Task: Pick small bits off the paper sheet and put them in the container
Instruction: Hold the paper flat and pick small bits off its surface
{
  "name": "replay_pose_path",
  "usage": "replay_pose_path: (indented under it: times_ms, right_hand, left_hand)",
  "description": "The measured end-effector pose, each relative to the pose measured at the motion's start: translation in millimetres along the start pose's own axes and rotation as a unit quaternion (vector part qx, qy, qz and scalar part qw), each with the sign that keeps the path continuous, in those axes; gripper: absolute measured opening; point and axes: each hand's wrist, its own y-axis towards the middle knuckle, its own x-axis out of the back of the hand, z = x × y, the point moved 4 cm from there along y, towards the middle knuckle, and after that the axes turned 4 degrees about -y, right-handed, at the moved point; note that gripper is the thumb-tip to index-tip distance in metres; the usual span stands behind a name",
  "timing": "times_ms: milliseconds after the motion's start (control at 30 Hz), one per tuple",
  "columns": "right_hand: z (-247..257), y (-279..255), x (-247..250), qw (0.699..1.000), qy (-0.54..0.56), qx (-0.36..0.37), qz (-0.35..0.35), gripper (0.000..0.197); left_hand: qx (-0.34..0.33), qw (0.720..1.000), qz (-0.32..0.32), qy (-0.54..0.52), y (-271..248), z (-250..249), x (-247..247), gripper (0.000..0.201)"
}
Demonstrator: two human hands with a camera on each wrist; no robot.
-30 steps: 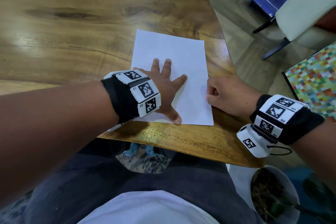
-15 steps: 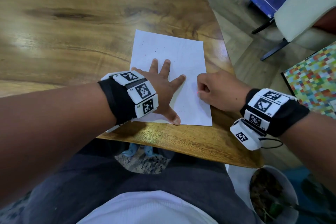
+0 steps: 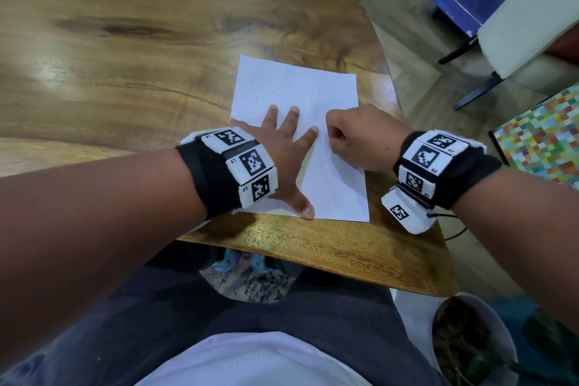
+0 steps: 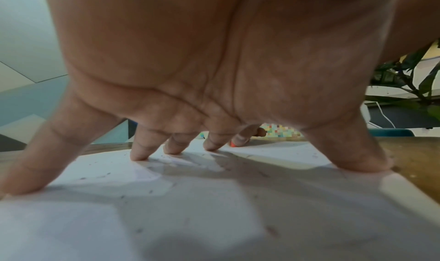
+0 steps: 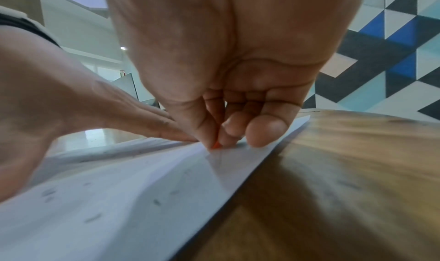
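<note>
A white paper sheet (image 3: pixel 297 88) lies near the table's front right corner, with tiny dark specks (image 4: pixel 150 191) scattered over it. My left hand (image 3: pixel 282 153) is spread flat on the sheet, and its fingertips (image 4: pixel 139 157) and thumb press it down. My right hand (image 3: pixel 336 142) is curled on the sheet, just right of the left index finger. Its thumb and forefinger pinch a small orange bit (image 5: pixel 216 145) right at the paper; the bit also shows in the left wrist view (image 4: pixel 232 144). What lies under the right hand's curled fingers is hidden.
The wooden table (image 3: pixel 141 56) ends just right of the sheet, and its front edge (image 3: pixel 313 260) is close to my lap. A white pot (image 3: pixel 504 351) with dark contents and green leaves stands on the floor at lower right. A chair (image 3: pixel 517 41) stands beyond.
My right hand has slid left from the sheet's right edge onto the paper, close to the left index finger. The left hand has stayed spread on the sheet.
</note>
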Motion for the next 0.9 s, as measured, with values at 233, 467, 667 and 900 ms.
replay_pose_path:
  times_ms: [233, 467, 667, 900]
  right_hand:
    - [13.7, -44.5, -9.7, 0.992, 0.018, 0.097, 0.077, 0.016]
    - [8.9, 2.9, 1.0, 1.0, 0.011, 0.02, 0.007, 0.011]
    - [9.5, 6.7, 4.9, 1.0, 0.014, 0.007, 0.005, 0.012]
    - [37.6, -28.8, -4.2, 0.993, 0.02, 0.091, 0.069, 0.014]
  left_hand:
    - [-0.001, 1.0, 0.001, -0.008, 1.2, 0.9, -2.0, 0.149]
    - [-0.001, 1.0, 0.0, -0.008, 0.3, 2.5, -2.9, 0.15]
    - [0.001, 1.0, -0.006, -0.019, -2.3, 3.1, -2.1, 0.15]
    - [0.0, 1.0, 0.001, -0.021, -1.3, 2.2, -2.9, 0.15]
